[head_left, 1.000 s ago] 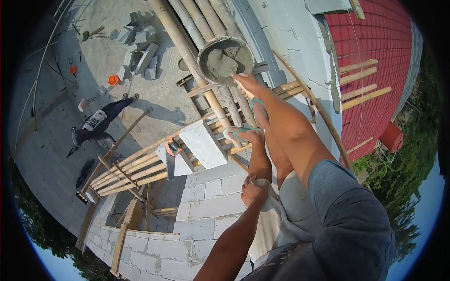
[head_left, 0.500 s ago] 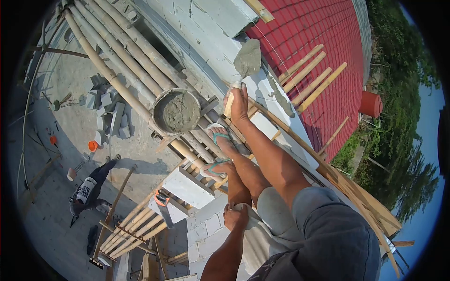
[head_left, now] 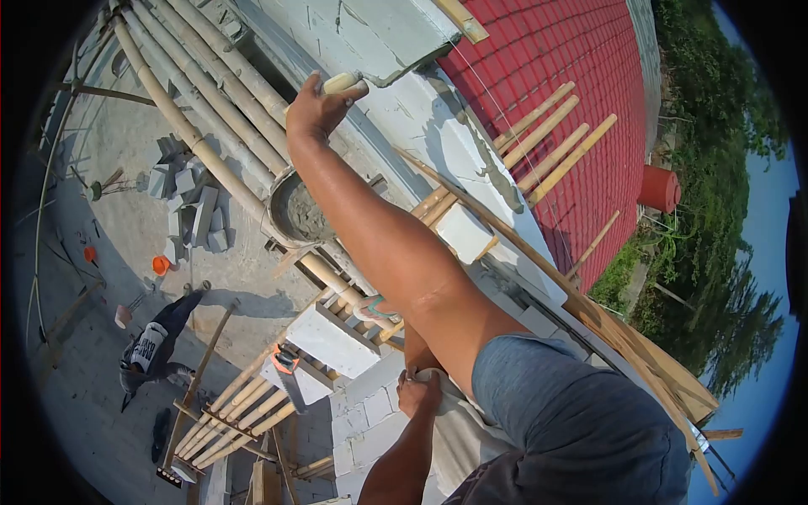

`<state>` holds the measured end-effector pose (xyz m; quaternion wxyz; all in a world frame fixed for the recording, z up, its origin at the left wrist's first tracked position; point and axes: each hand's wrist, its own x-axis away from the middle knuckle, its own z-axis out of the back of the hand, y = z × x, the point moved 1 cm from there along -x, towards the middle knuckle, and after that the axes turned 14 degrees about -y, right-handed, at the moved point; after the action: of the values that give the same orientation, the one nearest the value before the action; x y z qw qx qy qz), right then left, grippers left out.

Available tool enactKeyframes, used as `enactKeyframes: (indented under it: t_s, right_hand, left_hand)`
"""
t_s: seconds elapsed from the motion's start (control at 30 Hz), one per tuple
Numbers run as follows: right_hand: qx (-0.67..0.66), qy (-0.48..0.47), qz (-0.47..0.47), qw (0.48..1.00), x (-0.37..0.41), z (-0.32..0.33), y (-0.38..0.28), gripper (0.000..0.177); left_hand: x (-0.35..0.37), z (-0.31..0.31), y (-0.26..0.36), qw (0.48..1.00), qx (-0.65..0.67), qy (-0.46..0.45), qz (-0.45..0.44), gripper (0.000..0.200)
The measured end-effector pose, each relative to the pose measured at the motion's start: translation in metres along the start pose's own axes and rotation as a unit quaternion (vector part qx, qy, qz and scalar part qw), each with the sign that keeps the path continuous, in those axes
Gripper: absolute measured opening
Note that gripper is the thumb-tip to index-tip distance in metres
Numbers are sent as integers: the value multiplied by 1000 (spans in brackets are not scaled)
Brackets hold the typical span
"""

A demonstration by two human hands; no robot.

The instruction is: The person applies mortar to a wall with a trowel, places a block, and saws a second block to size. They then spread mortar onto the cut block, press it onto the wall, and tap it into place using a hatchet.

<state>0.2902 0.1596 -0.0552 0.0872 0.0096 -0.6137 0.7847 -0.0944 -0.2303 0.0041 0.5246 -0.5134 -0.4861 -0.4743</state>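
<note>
My right hand (head_left: 320, 108) is closed around the pale handle of a trowel (head_left: 343, 82), stretched out over the bamboo poles. The trowel's blade shows only as a thin edge close to the end of a white block (head_left: 396, 34) on the wall, where grey mortar lines the block's lower edge. Below my forearm sits a round bucket (head_left: 274, 210) of wet mortar (head_left: 305, 215), partly hidden by the arm. My left hand (head_left: 418, 391) rests by my lap, its fingers curled on a light grey cloth (head_left: 463, 425).
Mortar (head_left: 497, 172) lies along the wall top beside a red tiled roof (head_left: 555, 50). A handsaw (head_left: 290, 374) lies on a white block near my feet, on bamboo scaffolding (head_left: 231, 421). Far below, a person (head_left: 151, 345) stands near stacked blocks (head_left: 202, 210).
My right hand has swung up and left with the trowel, from over the wall top to the white block's end. The mortar load on the blade is no longer visible. My left hand stays put.
</note>
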Motion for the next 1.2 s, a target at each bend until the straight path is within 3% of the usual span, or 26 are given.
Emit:
enactKeyframes:
  t_s: [0.07, 0.1, 0.13, 0.2, 0.3, 0.37, 0.43, 0.5, 0.57, 0.6, 0.63, 0.67, 0.7, 0.77, 0.8, 0.87, 0.9, 0.97, 1.03, 1.17, 1.2]
  right_hand:
    - [12, -110, 15, 994, 39, 43, 34, 70]
    - [6, -178, -33, 984, 60, 69, 51, 66]
    - [50, -217, -2, 975, 79, 98, 66, 61]
    - [118, -364, -23, 924, 104, 161, 114, 58]
    - [261, -500, -101, 820, 123, 235, 119, 51]
    - [300, -521, -8, 799, 127, 257, 161, 57]
    - [321, -533, -64, 780, 129, 256, 178, 55]
    - [353, -563, -159, 730, 123, 232, 152, 56]
    - [343, -568, -48, 747, 114, 214, 174, 57]
    - [340, -596, -35, 727, 126, 200, 180, 57]
    - [388, -497, 84, 772, 127, 206, 179, 57]
    - [423, -382, 203, 796, 130, 213, 175, 57]
    - [423, -391, 211, 790, 137, 219, 173, 57]
    - [344, -508, 103, 783, 160, 235, 173, 54]
    - [345, -518, 112, 774, 167, 244, 191, 54]
    - [366, -674, -53, 640, 180, 268, 252, 52]
    - [372, -685, -50, 624, 192, 266, 256, 52]
    - [378, -742, -185, 522, 232, 253, 257, 52]
    - [372, -781, -184, 468, 257, 234, 292, 55]
    - [337, -733, -299, 510, 313, 191, 354, 73]
    - [349, -733, -314, 492, 326, 187, 369, 76]
  left_hand:
    - [-1, -4, -1, 1000, 15, 15, -6, 62]
    - [6, 0, 5, 1000, 4, 16, -6, 62]
    - [10, 3, 8, 1000, -4, 17, -2, 62]
    - [7, 0, 9, 1000, 9, 19, 10, 62]
    - [16, -8, 4, 999, 36, 11, 32, 63]
    - [11, -9, 9, 998, 53, 6, 22, 63]
    - [15, -15, 5, 997, 74, 5, 16, 63]
    - [12, -27, -1, 994, 109, 17, -5, 68]
    - [16, -34, -7, 979, 203, 15, 13, 72]
    - [7, -30, -8, 959, 282, 25, 10, 76]
    - [-10, -39, -19, 955, 295, 25, 14, 76]
    - [-42, -59, -38, 893, 446, 58, -12, 79]
    - [-70, -73, -54, 806, 584, 91, -39, 84]
    - [-112, -73, -82, 745, 646, 160, -33, 77]
    - [-131, -73, -97, 705, 694, 147, 7, 82]
    - [-150, -57, -114, 625, 771, 91, 76, 93]
    - [-152, -39, -122, 591, 799, 48, 102, 99]
    - [-194, -47, -147, 572, 815, 36, 84, 108]
    - [-227, -48, -165, 562, 822, 39, 85, 111]
    - [-293, -63, -187, 518, 854, 26, 41, 125]
    - [-311, -71, -194, 488, 871, 16, 48, 127]
